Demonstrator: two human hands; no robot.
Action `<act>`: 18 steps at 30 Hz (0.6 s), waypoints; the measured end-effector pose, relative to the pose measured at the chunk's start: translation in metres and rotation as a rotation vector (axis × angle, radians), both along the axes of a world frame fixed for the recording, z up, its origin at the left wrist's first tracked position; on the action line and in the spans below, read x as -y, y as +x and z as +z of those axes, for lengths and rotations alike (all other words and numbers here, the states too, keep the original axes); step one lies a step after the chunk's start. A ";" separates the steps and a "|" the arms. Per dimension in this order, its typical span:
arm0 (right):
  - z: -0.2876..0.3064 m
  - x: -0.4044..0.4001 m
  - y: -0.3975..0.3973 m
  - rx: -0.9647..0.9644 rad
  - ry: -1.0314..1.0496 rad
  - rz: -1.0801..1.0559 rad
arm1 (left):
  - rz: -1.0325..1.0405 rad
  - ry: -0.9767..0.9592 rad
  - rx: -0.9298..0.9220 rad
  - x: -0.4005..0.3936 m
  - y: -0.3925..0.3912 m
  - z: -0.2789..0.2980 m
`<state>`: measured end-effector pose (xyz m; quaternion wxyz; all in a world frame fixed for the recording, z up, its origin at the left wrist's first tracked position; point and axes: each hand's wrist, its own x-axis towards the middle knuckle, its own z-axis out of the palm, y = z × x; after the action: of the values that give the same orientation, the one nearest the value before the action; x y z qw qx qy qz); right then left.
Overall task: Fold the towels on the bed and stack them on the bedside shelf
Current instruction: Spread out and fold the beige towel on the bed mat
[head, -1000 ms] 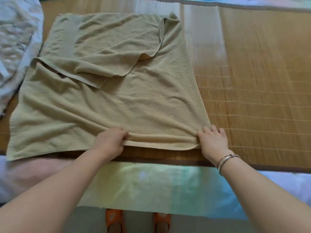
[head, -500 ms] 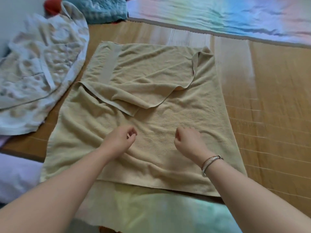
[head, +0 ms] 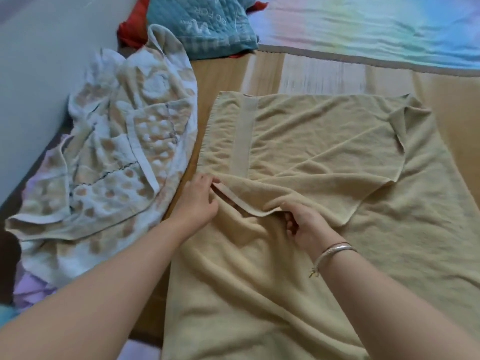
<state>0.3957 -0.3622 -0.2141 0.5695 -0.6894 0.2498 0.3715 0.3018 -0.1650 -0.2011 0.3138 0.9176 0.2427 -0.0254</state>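
- A big tan towel (head: 298, 268) lies spread out on a woven bamboo mat (head: 324, 74) on the bed.
- The far part of the towel is folded back over itself, so a loose flap lies on top.
- The flap has a flat woven band running down its left side.
- The left hand (head: 198, 203) is at the left end of the flap's hem. Its thumb and fingers pinch the hem there.
- The right hand (head: 305, 224) is a bit further along the same hem, toward the middle of the towel. Its fingers curl under the edge and hold it up a little.
- The hem sags between the two hands like a small bridge.
- The fingertips of the right hand are partly hidden under the cloth, so I can't quite tell how tight that hold is.
- A silver bracelet (head: 335, 252) sits on the right wrist.
- A second towel (head: 109, 162), white with peach patches, lies in a crumpled heap just to the left of the tan one, against a pale wall (head: 46, 61).
- Behind that heap are a teal quilted cloth (head: 205, 24) and a bit of red cloth (head: 130, 29).
- A pale, rainbow-tinted sheet (head: 376, 27) covers the far side of the bed.
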 end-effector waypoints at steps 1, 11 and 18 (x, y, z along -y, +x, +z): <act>0.005 -0.012 0.006 0.076 0.013 -0.038 | 0.001 0.020 -0.004 -0.009 0.008 -0.001; 0.061 -0.113 0.100 0.597 0.081 0.137 | 0.150 -0.249 -0.027 -0.082 0.094 -0.015; 0.033 -0.168 0.160 0.660 0.030 0.249 | 0.110 -0.238 -0.015 -0.137 0.157 -0.043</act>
<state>0.5552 -0.1940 -0.1814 0.5799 -0.7890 -0.0391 0.1991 0.4585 -0.0282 -0.2437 0.4193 0.8591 0.2903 -0.0437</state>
